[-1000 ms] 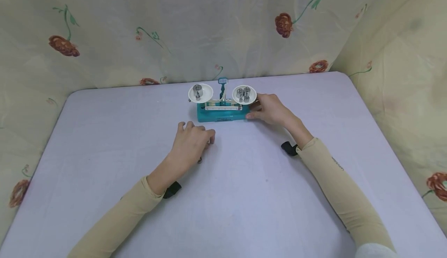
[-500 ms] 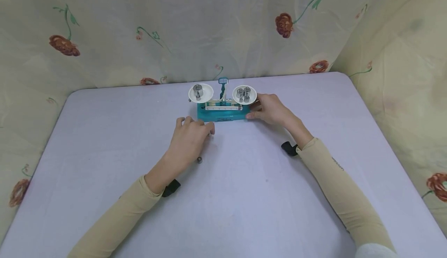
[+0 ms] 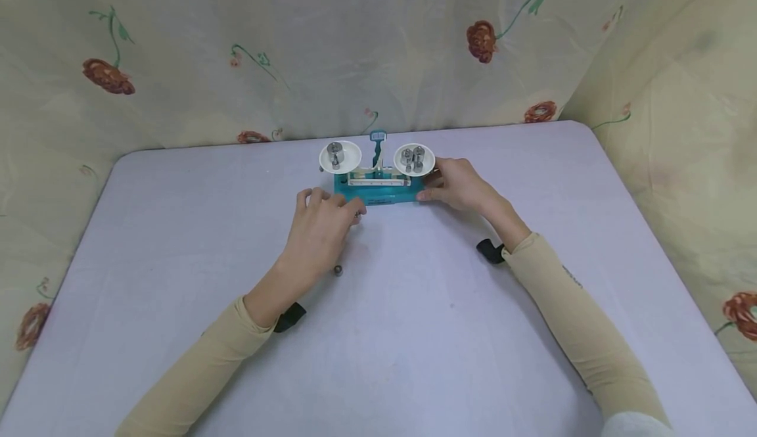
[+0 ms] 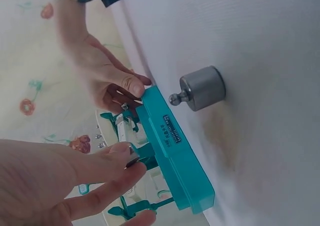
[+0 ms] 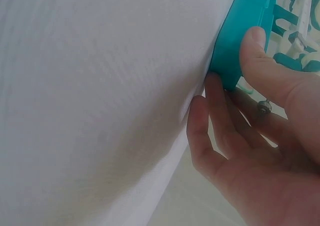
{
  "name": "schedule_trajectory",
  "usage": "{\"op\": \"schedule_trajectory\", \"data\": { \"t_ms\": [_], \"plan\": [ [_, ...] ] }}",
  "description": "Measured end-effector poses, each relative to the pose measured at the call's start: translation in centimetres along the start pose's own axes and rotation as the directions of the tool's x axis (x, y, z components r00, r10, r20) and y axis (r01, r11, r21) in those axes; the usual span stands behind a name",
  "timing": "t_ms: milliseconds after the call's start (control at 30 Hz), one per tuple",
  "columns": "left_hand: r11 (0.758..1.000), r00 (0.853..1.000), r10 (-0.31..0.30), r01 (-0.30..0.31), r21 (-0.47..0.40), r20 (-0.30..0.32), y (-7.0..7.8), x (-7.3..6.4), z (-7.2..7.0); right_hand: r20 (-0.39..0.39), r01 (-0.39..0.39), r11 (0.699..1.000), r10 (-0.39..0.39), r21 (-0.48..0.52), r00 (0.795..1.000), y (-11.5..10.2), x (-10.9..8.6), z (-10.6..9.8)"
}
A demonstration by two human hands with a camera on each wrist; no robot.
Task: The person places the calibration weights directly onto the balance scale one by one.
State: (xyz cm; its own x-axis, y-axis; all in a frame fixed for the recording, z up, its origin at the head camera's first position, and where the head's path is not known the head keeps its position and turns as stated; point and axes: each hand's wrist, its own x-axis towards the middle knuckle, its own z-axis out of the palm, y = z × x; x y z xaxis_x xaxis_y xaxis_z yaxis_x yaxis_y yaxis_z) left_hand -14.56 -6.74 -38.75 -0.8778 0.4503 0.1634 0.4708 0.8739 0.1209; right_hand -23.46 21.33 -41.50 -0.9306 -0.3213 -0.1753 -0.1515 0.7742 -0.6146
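A teal balance scale with two white pans stands at the back of the table. The left pan carries metal weights, and several more sit in the right pan. My right hand grips the right end of the base, thumb on its front, in the right wrist view too. Just in front of the base's left end, my left hand pinches a small metal weight between thumb and index finger, mostly hidden by them. Another knobbed cylindrical weight stands on the table, below the left hand in the head view.
A pale lilac cloth covers the table. Behind it hangs a flowered curtain, close to the back edge. Black wrist mounts sit under both forearms.
My left hand has moved slightly forward toward the scale with the pinched weight, leaving the standing weight more exposed. My right hand stays on the base's end.
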Motion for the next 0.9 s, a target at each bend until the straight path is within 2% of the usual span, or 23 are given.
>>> {"op": "schedule_trajectory", "data": {
  "t_ms": [333,567,900],
  "plan": [
    [0.999,0.994,-0.007,0.004,-0.035,-0.106,-0.4,0.3,-1.1,-0.003,0.010,1.000,-0.010,-0.014,1.000,-0.2,0.2,-0.1],
    [1.000,0.990,0.008,-0.012,-0.024,-0.142,-0.7,0.4,-1.2,-0.004,0.003,1.000,-0.003,-0.019,1.000,0.0,0.3,-0.1],
    [0.998,0.971,-0.008,-0.009,-0.068,-0.240,-0.9,0.8,-1.7,-0.006,0.001,1.000,-0.001,-0.018,1.000,0.2,0.1,0.0]
  ]
}}
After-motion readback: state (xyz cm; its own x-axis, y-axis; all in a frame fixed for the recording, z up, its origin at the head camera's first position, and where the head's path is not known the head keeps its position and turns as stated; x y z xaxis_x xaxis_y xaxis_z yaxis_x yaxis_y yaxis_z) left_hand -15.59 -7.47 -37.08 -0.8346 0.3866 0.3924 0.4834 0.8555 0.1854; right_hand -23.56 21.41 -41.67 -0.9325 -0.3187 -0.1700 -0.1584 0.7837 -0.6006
